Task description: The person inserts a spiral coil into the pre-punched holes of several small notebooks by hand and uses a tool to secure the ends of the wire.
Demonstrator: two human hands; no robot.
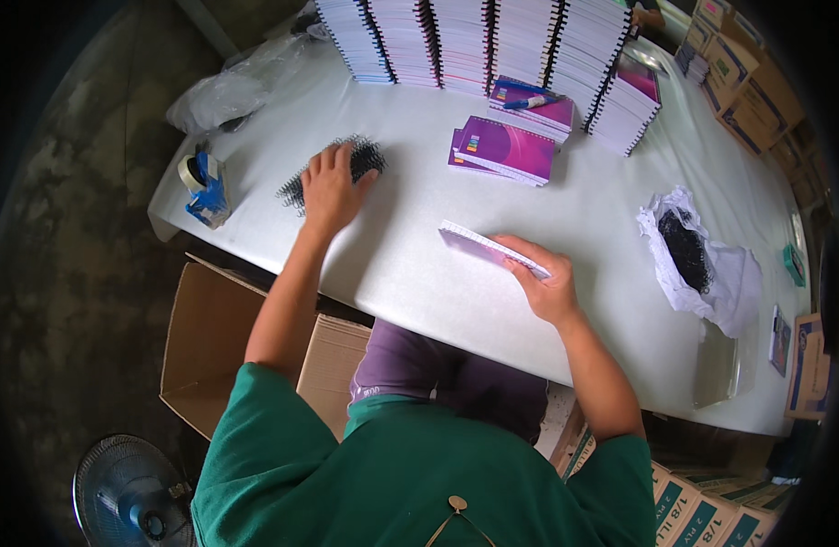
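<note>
My left hand rests on a heap of black spiral binding coils at the left of the table, its thumb apart from the fingers. Whether a coil is under its fingertips is hidden. In front of me, above the table's near edge, my right hand grips a thin purple-covered notebook by its right end. The notebook is tilted, with its white page edge turned up and no coil visible on it. Beyond it lie a few purple notebooks, and a blue pen rests on another small stack behind them.
Tall stacks of coil-bound notebooks line the back. A blue tape dispenser stands at the left edge, near clear plastic wrap. White paper holding more black coils lies right. An open carton and a fan are below left.
</note>
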